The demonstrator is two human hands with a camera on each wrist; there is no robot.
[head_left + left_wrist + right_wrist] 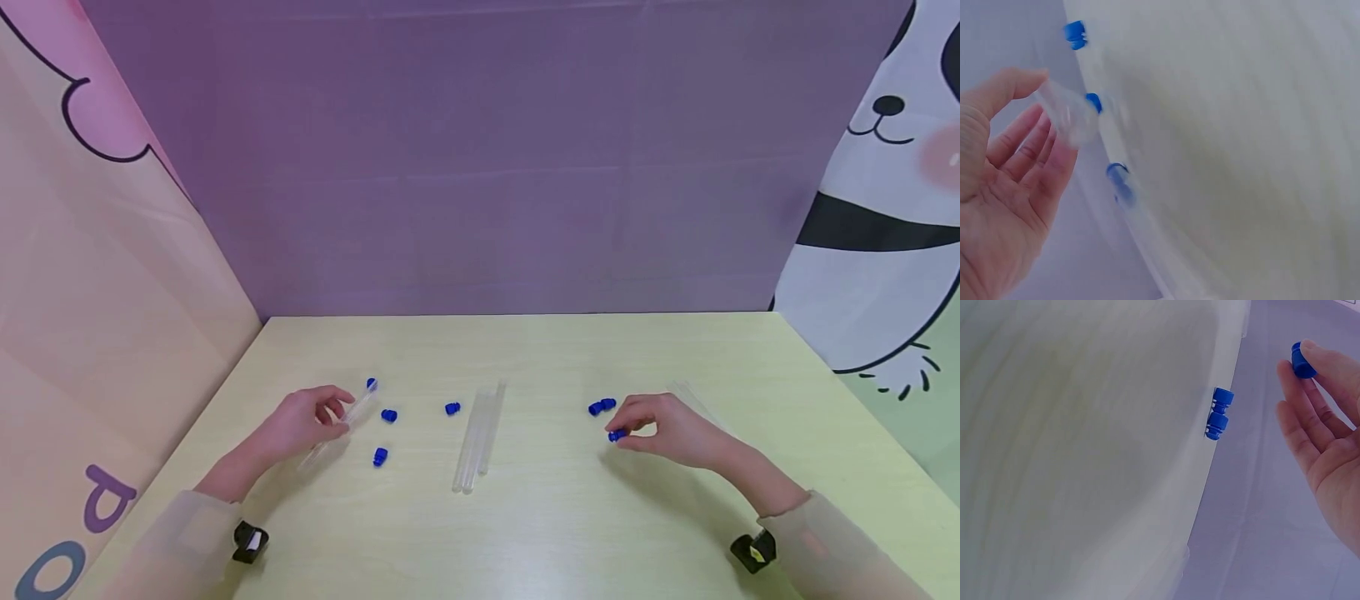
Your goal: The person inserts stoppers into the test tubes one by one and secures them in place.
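My left hand point(303, 423) pinches a clear plastic tube point(363, 406) between thumb and fingers, the tube slanting above the left part of the table. In the left wrist view that tube point(1069, 119) is blurred. Close to this hand lie blue caps: one point(371, 384) by the tube's far end, another point(388, 415) to its right and a third point(380, 457) nearer the front. At the right, my right hand point(675, 429) holds a blue ribbed cap point(1302, 364) by thumb and fingertips, just over the table. Two more blue caps point(1219, 414) lie together beyond those fingertips.
Several clear tubes point(471, 442) lie side by side at the middle of the pale table point(517, 542), with a single blue cap point(452, 408) to their left. More clear tubes point(697, 402) show partly behind my right hand. A purple backdrop point(480, 167) stands beyond the table.
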